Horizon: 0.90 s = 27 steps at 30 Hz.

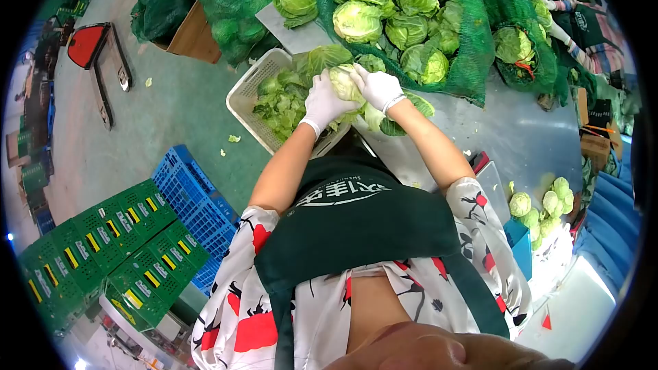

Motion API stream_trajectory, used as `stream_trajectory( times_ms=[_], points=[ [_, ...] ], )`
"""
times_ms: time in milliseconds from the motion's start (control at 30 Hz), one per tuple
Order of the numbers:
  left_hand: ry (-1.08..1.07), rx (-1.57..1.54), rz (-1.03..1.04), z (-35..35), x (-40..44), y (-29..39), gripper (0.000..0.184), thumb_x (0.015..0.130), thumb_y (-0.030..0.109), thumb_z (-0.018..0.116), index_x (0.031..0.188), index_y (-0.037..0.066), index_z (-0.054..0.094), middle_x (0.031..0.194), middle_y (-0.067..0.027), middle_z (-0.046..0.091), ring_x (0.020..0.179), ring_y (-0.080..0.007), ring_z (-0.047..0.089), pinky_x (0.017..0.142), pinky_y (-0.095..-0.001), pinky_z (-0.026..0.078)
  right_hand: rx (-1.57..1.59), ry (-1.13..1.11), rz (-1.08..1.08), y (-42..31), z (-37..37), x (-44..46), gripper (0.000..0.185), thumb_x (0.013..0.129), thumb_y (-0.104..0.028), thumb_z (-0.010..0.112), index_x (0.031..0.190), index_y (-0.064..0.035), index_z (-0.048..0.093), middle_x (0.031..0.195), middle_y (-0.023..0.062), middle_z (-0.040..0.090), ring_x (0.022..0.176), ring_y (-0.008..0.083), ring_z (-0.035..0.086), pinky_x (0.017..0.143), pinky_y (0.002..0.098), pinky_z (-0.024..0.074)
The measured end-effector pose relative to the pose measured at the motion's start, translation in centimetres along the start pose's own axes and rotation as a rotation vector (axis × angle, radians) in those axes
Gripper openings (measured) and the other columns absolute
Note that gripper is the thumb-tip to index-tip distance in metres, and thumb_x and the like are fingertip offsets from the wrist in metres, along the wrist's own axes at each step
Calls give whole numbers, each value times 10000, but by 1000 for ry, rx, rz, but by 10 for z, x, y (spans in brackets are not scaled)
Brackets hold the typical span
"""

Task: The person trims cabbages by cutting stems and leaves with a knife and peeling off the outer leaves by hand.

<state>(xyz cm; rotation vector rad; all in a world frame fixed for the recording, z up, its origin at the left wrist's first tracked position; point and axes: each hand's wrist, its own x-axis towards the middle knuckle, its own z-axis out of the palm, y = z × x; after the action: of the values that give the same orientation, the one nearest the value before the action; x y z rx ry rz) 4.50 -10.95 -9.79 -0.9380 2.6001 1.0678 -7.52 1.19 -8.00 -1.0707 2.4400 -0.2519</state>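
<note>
Both my hands wear white gloves and are around a pale green cabbage (345,83) above the right edge of a white basket (241,99). My left hand (327,101) grips its left side. On its right side, the fingers of my right hand (380,89) are closed on the cabbage. Loose green leaves (282,106) fill much of the basket. Beside my right wrist, more leaves (418,105) lie on the metal table (507,130). Just beyond my hands, a green net bag (473,41) lies open with several cabbages in it.
Trimmed cabbages (531,216) lie at the right. Another net bag (229,7) and a cardboard box (195,35) stand at the back left. Green crates (103,240) and a blue pallet (195,199) are at the left. A co-worker's sleeve (576,48) shows at the far right.
</note>
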Motion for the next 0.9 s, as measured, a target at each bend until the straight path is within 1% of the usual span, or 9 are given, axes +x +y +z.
stream_trajectory(
  times_ms=[133, 233, 300, 367, 567, 633, 700, 767, 900],
  points=[
    [-3, -21, -10, -2, 2, 1, 1267, 516, 541, 891, 1467, -42, 290, 1350, -249, 467, 1218, -379, 552, 991, -436, 492, -19, 92, -51, 6, 8, 10, 485, 1032, -454, 346, 1305, -141, 598, 897, 242, 695, 849, 407, 678, 785, 499, 533],
    [46, -9, 40, 2, -8, 1, 1274, 510, 533, 897, 1473, -27, 280, 1357, -245, 461, 1209, -387, 555, 996, -434, 489, 62, -71, 130, 43, 7, 45, 501, 1032, -463, 332, 1225, -111, 631, 976, 255, 687, 929, 422, 662, 849, 500, 516],
    [110, -61, 106, 12, -22, -14, 1248, 524, 481, 909, 1473, -16, 267, 1372, -233, 432, 1249, -387, 511, 1018, -432, 476, 99, 26, 117, 70, 22, 48, 509, 1022, -457, 373, 1122, -62, 677, 1093, 238, 677, 1050, 408, 639, 930, 478, 494],
    [155, -95, 115, 22, -28, -25, 1238, 533, 446, 916, 1476, -19, 263, 1381, -239, 420, 1273, -380, 489, 1033, -442, 465, 259, 97, 36, 72, 29, 46, 513, 1012, -478, 390, 1175, -81, 672, 1131, 238, 664, 1072, 421, 622, 944, 471, 488],
    [146, -321, 127, 19, -26, -56, 1257, 526, 407, 930, 1486, -21, 240, 1424, -246, 397, 1304, -370, 462, 1070, -408, 438, 236, 108, 234, 69, 37, 43, 556, 994, -530, 397, 1249, -103, 647, 1144, 238, 666, 1072, 431, 623, 952, 476, 485],
    [169, -325, 147, 23, -23, -65, 1243, 534, 407, 931, 1483, -20, 251, 1430, -245, 398, 1308, -370, 460, 1079, -410, 427, 253, 117, 241, 52, 31, 28, 880, 872, -726, 461, 1395, -20, 515, 1068, 304, 673, 1001, 421, 667, 901, 457, 523],
    [169, -305, 146, 23, -25, -62, 1226, 550, 407, 931, 1482, -13, 253, 1412, -247, 418, 1305, -376, 461, 1098, -419, 404, 235, 16, 305, 10, 3, 2, 1141, 750, -809, 547, 1471, 57, 366, 1053, 303, 684, 994, 389, 686, 869, 432, 538],
    [104, -287, 133, 12, -28, -50, 1228, 551, 399, 929, 1487, -5, 244, 1420, -240, 407, 1312, -375, 453, 1093, -417, 411, 257, 22, 250, -4, 12, -6, 1257, 684, -831, 598, 1498, 75, 285, 1078, 294, 685, 1003, 373, 692, 844, 414, 546],
    [68, -211, 168, 11, -29, -45, 1229, 549, 386, 924, 1497, 16, 234, 1429, -218, 395, 1315, -373, 445, 1077, -419, 427, 222, -14, 228, -4, 27, 15, 1273, 654, -821, 634, 1500, 66, 289, 1082, 297, 682, 1011, 364, 688, 879, 389, 536]
  ],
)
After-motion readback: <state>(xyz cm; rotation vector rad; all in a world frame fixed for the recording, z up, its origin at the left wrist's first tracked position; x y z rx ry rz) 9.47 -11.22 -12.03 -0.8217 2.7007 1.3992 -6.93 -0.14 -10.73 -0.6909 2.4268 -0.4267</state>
